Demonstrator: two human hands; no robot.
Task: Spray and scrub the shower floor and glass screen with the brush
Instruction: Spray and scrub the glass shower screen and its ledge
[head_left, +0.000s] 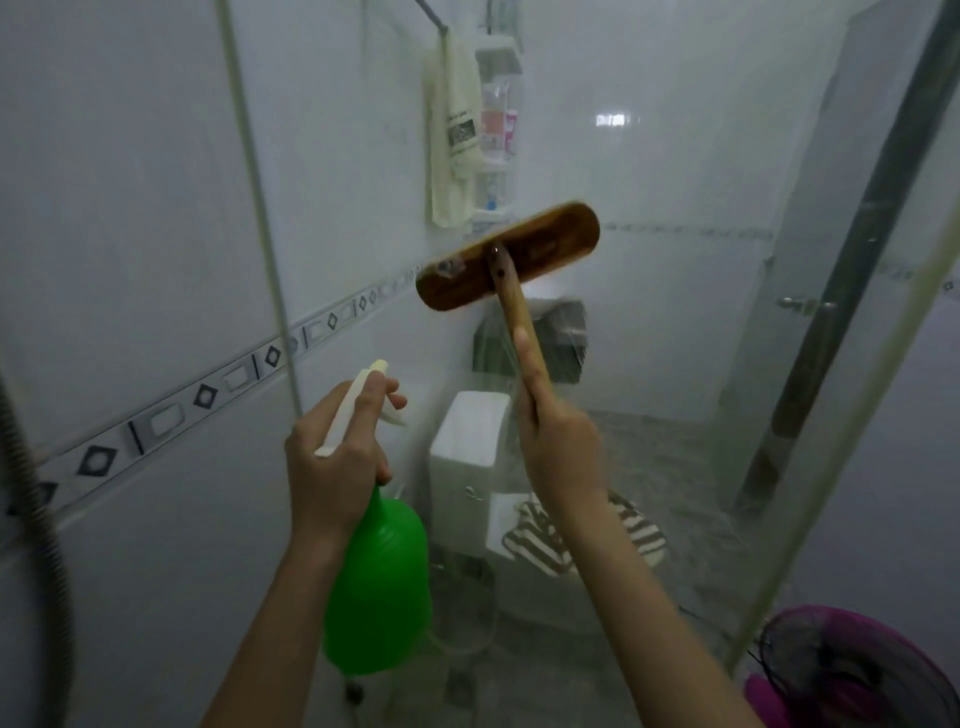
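Against the glass screen (649, 364), a brown wooden brush (508, 257), handle tilted.

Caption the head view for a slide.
Right hand holds a wooden brush up at the glass screen; left hand grips a green spray bottle.

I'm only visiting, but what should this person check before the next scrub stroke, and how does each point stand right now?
1. Right hand grips the brush handle firmly: ok.
2. Brush head turned with its bristles toward the glass: ok.
3. Bristles actually pressing on the glass: cannot tell.
4. Left hand holds the bottle, finger at the trigger: ok.
5. Nozzle aimed toward the glass: ok.
6. Liquid left in the bottle: cannot tell, as its green wall hides the level.
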